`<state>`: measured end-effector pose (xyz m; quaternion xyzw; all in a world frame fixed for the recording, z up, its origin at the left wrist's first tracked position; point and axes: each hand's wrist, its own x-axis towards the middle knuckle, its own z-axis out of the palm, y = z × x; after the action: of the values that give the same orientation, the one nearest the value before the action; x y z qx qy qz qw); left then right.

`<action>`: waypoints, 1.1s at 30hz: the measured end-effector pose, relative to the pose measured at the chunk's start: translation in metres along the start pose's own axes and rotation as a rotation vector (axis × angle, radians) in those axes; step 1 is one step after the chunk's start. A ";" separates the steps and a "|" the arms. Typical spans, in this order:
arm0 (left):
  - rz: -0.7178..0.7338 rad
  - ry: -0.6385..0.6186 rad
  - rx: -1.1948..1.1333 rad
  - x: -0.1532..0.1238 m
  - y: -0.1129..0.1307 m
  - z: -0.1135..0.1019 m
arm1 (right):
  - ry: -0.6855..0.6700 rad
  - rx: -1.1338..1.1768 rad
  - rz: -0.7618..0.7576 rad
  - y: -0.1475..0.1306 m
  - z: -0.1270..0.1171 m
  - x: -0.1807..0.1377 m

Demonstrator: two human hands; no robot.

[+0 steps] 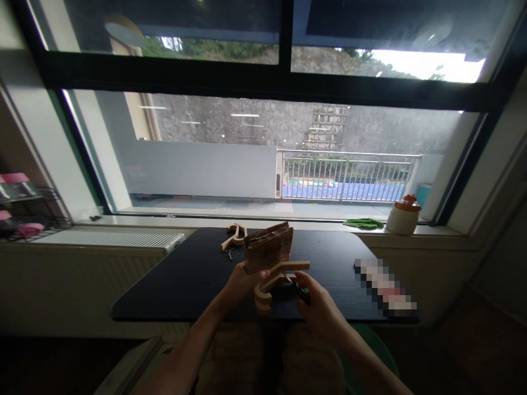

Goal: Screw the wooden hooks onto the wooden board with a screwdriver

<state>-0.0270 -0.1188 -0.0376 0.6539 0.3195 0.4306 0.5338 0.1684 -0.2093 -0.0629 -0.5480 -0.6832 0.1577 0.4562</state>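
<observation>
Over the black desk, my left fingers are clamped on the brown block and curved wooden piece, my right fingers closed around a screwdriver pointing at the wood.

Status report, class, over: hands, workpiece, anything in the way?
Left hand gripping brown block, thumb at wooden hook. Right hand holding screwdriver, tip at hook. Second hook, metal bits farther back, left; not in the way.

Left hand clasping; right hand curled, gripping.
</observation>
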 end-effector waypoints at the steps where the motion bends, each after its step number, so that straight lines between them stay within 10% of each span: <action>1: 0.006 -0.001 0.001 0.000 0.000 0.000 | 0.023 -0.089 -0.035 -0.003 -0.001 -0.003; 13: -0.032 0.053 0.035 0.001 -0.002 0.000 | 0.041 -0.715 -0.147 -0.012 0.005 -0.001; 25: -0.022 0.008 0.031 0.000 0.002 0.000 | -0.036 0.361 0.257 0.002 0.004 0.011; 33: -0.096 0.044 -0.205 0.003 -0.007 -0.002 | -0.079 0.386 0.222 -0.018 -0.007 0.022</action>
<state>-0.0272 -0.1138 -0.0433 0.5703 0.3164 0.4493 0.6106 0.1633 -0.1981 -0.0370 -0.5157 -0.5931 0.3564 0.5052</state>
